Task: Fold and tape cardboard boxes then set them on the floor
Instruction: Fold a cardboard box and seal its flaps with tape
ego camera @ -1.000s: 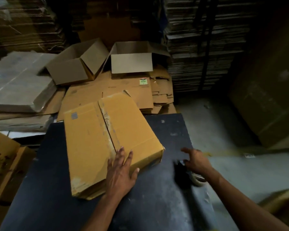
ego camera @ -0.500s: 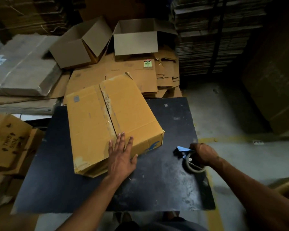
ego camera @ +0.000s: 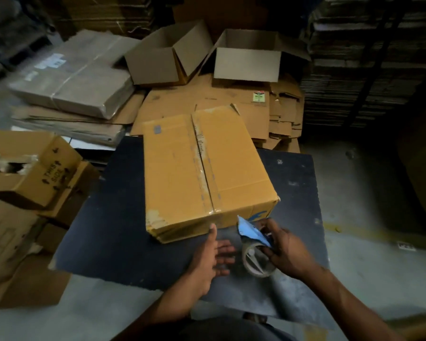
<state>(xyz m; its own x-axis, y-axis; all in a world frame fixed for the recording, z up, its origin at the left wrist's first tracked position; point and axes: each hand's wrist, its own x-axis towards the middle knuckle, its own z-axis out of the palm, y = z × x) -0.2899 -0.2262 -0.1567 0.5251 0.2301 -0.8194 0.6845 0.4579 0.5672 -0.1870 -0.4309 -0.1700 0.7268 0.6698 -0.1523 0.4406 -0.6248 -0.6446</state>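
Tape dispenser (ego camera: 257, 252) has come off the table (ego camera: 113, 232) to the box (ego camera: 204, 168) lying there, gripped by the right hand (ego camera: 284, 251). Left hand (ego camera: 210, 254) has left the lid, fingers spread beside the box's near edge; taping looks imminent.

You have one view only, from your head; it looks forward and down, close over the table (ego camera: 133, 230); stacked cardboard (ego camera: 354, 82) lies beyond.

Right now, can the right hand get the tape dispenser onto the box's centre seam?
Probably yes: the right hand already holds the tape dispenser by the box, and the seam on top lies uncovered.
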